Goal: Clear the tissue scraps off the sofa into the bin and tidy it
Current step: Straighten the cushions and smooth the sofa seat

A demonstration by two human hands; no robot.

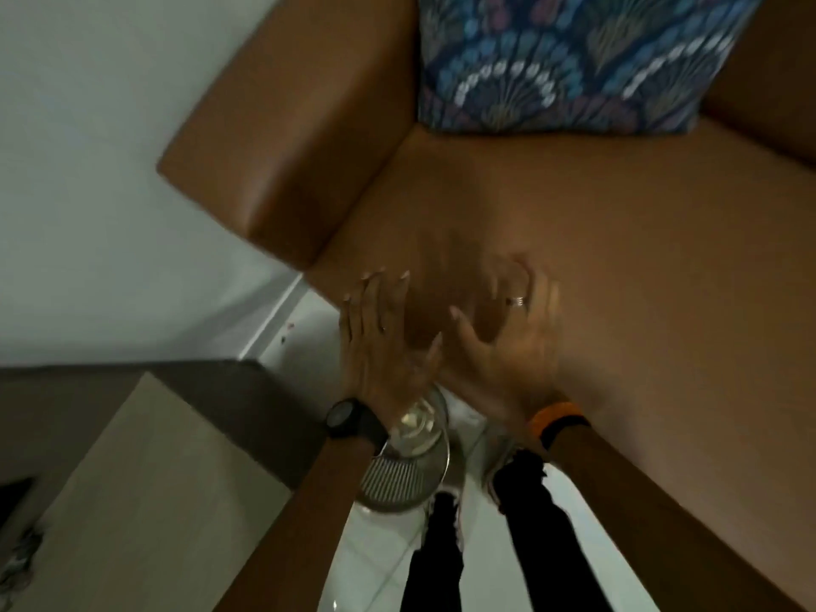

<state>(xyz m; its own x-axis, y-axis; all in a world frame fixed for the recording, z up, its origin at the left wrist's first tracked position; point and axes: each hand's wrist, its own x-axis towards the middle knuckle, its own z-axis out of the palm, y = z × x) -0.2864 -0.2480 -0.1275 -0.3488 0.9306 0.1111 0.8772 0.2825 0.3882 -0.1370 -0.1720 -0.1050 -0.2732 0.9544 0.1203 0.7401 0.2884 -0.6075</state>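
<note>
A brown leather sofa (618, 267) fills the right and top of the head view. My left hand (379, 337) lies flat, fingers apart, at the front left corner of the seat. My right hand (508, 342) is beside it on the seat, fingers spread and blurred, holding nothing that I can see. Under my wrists on the floor stands a round metal mesh bin (397, 479) with white tissue scraps (415, 424) inside. No scraps show on the visible seat.
A blue patterned cushion (574, 59) leans against the sofa back. The sofa's armrest (282, 161) is at left, next to a white wall. A beige and grey cabinet (145, 479) stands at lower left. My legs in dark trousers stand on the white tiled floor (371, 558).
</note>
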